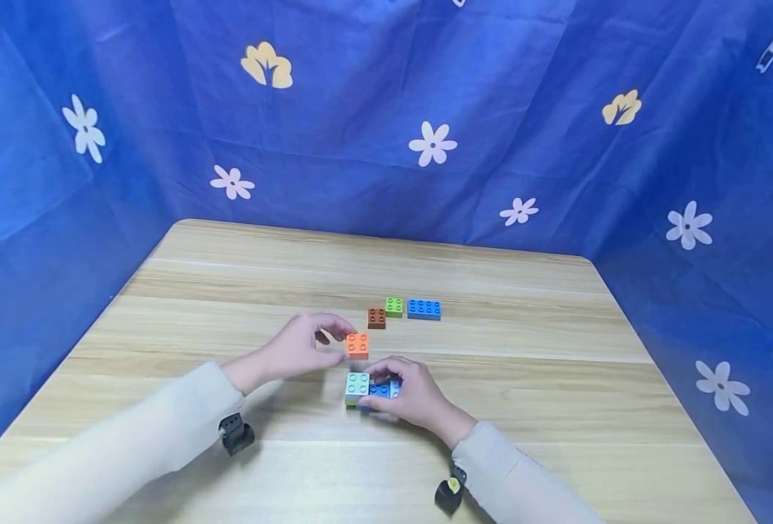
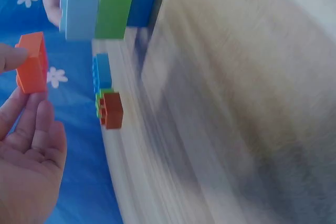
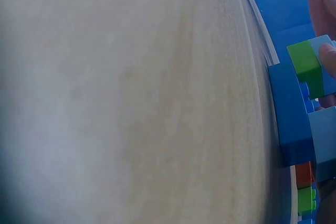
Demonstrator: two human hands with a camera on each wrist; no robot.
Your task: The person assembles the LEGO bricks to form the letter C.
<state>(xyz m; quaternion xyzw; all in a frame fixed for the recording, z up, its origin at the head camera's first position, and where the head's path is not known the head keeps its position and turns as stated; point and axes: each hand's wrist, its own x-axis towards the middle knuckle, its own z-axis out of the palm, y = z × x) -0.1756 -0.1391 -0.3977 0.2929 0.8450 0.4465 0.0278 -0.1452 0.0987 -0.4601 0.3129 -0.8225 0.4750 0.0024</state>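
Thumb and fingers of my left hand (image 1: 298, 349) pinch an orange toy brick (image 1: 357, 346), held above the table in front of the stack. My right hand (image 1: 415, 393) grips a small stack of bricks nearer to me. At the stack's bottom is a long blue brick (image 3: 291, 114). One end carries a green brick (image 2: 113, 9) topped by a pale blue brick (image 1: 357, 382), which the right thumb touches. A second pale blue brick (image 3: 324, 142) sits on the other end. Between the two ends some blue studs show. The right fingers partly hide the stack in the head view.
Beyond the hands, a brown brick (image 1: 376, 318), a lime green brick (image 1: 394, 307) and a blue brick (image 1: 423, 309) lie close together on the wooden table (image 1: 524, 437). A blue flowered cloth (image 1: 360, 145) hangs behind and along both sides.
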